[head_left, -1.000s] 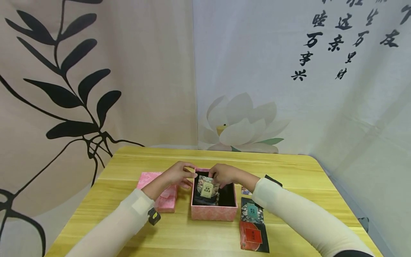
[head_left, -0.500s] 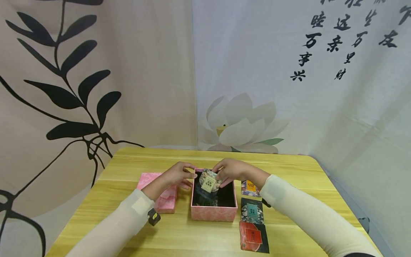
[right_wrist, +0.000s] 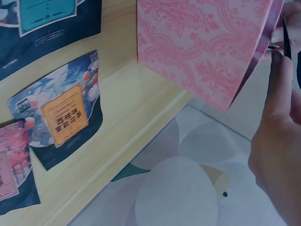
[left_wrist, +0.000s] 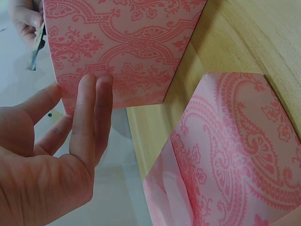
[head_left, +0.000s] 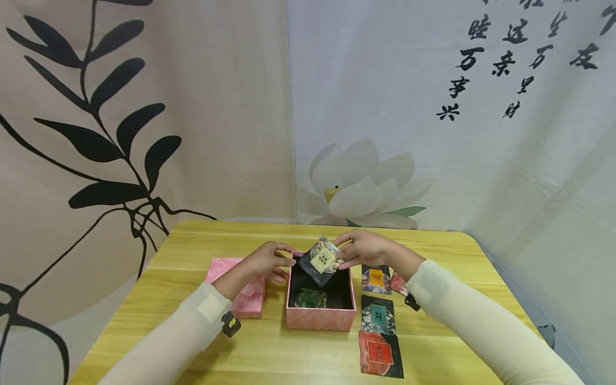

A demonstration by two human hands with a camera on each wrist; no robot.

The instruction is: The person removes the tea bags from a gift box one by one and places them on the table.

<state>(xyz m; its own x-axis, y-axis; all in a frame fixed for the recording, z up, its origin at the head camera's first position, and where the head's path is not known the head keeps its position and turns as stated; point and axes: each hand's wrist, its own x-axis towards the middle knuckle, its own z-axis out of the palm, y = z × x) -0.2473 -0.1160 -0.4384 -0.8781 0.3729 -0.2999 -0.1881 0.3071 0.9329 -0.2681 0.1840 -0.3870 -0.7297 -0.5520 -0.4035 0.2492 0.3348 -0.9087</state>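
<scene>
My right hand [head_left: 358, 248] pinches the edge of a dark tea packet [head_left: 323, 261] with a cream label. The packet is tilted above the pink patterned box [head_left: 320, 319] and shows nearly edge-on in the right wrist view. In the box, another tea packet with a green label [head_left: 310, 298] lies on the dark bottom near the front wall. My left hand [head_left: 266, 262] is at the box's left side; in the left wrist view its extended fingers [left_wrist: 86, 113] touch the outer wall and the rim.
Left of the box lies its pink lid [head_left: 250, 305]. On the right are tea packets with orange [head_left: 376, 278], teal [head_left: 378, 315] and red [head_left: 380, 354] labels, and a pink one [head_left: 398, 283] partly under the right arm. A curtain [head_left: 240, 133] hangs behind the table [head_left: 284, 358].
My right hand has raised the cream-labelled packet up and to the right out of the box, uncovering the green-labelled one. The left hand has stayed still.
</scene>
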